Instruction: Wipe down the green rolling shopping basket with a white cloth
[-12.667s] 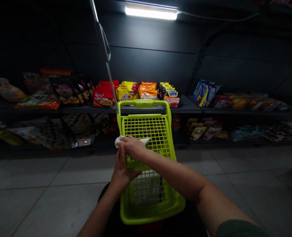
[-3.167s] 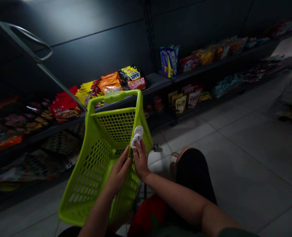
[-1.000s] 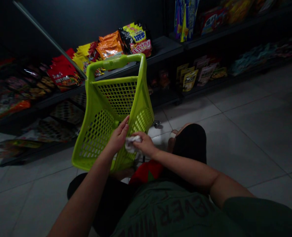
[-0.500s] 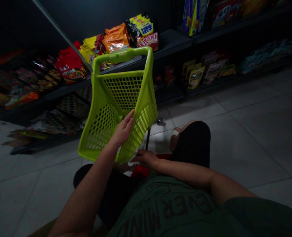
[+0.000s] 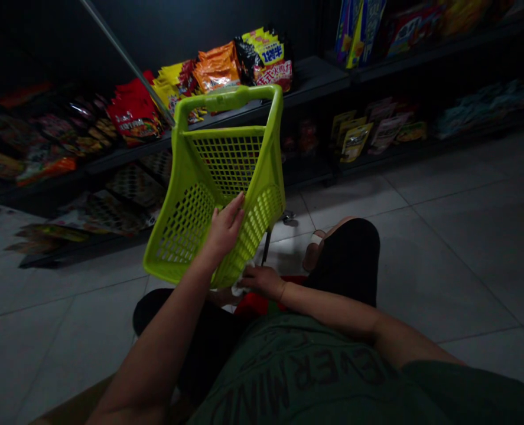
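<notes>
Looks forward and steeply down from the head, above and behind the fingers (image 5: pixel 235 205), fairly near them

Dark green cloth T-shirt (image 5: pixel 262 398), large black lettering (image 5: pixel 308 373) across front, fainter smaller line beside it. Short loose sleeve (image 5: pixel 461 386), same green, ending above elbow. Left hand (image 5: pixel 227 229), right hand (image 5: pixel 264 282) bare. Black cloth legwear (image 5: pixel 349 260). Shoe with white strap (image 5: pixel 317 238).

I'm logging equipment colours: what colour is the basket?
The basket is yellow-green, best seen in the head view.
</notes>
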`<state>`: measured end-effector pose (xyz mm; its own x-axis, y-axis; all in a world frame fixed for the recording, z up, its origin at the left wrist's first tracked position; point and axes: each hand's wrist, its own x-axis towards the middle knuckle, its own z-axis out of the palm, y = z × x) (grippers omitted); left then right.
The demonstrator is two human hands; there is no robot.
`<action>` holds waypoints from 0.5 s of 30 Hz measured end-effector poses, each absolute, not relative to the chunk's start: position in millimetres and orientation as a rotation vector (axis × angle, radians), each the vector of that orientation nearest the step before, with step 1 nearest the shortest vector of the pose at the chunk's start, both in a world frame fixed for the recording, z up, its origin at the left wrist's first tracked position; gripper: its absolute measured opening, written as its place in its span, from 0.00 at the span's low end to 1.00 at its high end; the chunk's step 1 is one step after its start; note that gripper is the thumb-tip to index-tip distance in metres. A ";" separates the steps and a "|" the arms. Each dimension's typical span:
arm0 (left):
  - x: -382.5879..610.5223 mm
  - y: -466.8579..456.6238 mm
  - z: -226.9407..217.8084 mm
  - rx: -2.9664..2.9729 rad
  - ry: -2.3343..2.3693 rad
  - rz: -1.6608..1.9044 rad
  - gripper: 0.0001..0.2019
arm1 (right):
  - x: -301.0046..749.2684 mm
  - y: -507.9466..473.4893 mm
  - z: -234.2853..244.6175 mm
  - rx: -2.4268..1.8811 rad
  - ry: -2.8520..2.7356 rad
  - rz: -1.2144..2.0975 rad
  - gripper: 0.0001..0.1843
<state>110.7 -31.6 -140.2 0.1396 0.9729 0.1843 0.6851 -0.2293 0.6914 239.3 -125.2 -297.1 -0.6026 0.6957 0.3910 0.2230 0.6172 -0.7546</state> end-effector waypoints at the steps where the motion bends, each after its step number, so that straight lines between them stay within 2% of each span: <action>1: 111.8 -33.5 -137.9 2.052 1.622 0.835 0.23 | 235.8 -126.3 -290.9 -0.649 -2.102 0.878 0.09; 4: 113.7 -37.1 -132.0 2.187 1.677 0.754 0.22 | 224.0 -129.1 -276.0 -0.397 -2.066 0.816 0.08; 7: 111.0 -36.9 -130.3 2.149 1.672 0.718 0.22 | 227.3 -127.3 -288.2 -0.375 -2.239 0.823 0.06; 10: 105.9 -35.5 -133.8 2.043 1.622 0.717 0.23 | 245.3 -110.2 -316.7 -0.814 -2.163 0.967 0.08; 13: 104.2 -34.9 -139.9 1.898 1.523 0.811 0.25 | 258.6 -67.2 -324.4 -1.247 -1.577 0.969 0.11; 15: 106.0 -34.5 -143.1 1.795 1.488 0.882 0.26 | 258.0 -32.6 -312.1 -1.336 -1.191 0.933 0.12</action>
<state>106.0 -34.5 -143.1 0.1350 0.9861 0.0972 0.5583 -0.1567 0.8147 258.0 -32.6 -312.1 0.1952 0.9762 0.0939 0.1428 0.0664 -0.9875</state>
